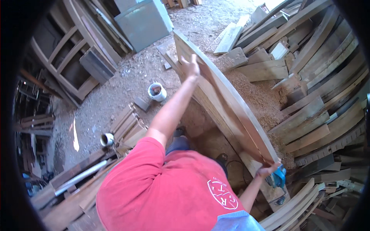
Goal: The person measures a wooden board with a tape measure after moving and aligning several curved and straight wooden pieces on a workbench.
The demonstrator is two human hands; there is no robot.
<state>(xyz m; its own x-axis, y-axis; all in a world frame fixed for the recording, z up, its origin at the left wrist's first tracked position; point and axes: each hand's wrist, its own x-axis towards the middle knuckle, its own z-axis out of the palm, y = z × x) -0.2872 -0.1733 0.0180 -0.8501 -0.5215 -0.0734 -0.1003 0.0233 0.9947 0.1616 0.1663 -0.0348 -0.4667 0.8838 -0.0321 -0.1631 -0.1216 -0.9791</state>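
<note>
A long wooden board [231, 101] stands tilted on its edge, running from upper middle to lower right, over a plank bench [252, 163]. Toward its far end my left hand [190, 67] holds the board, thumb and fingers apart against its face. My right hand [268, 169] grips the near end, fingers at the edge. Just beside that hand lies a blue tool [278, 178], partly hidden, its kind unclear.
Stacked planks and offcuts [320, 96] crowd the right side, with wood shavings [246, 90] behind the board. A white bucket [157, 92], an open can [107, 139] and lumber [77, 188] lie left. Farther back stand a curved wooden frame [71, 54] and grey cabinet [144, 25].
</note>
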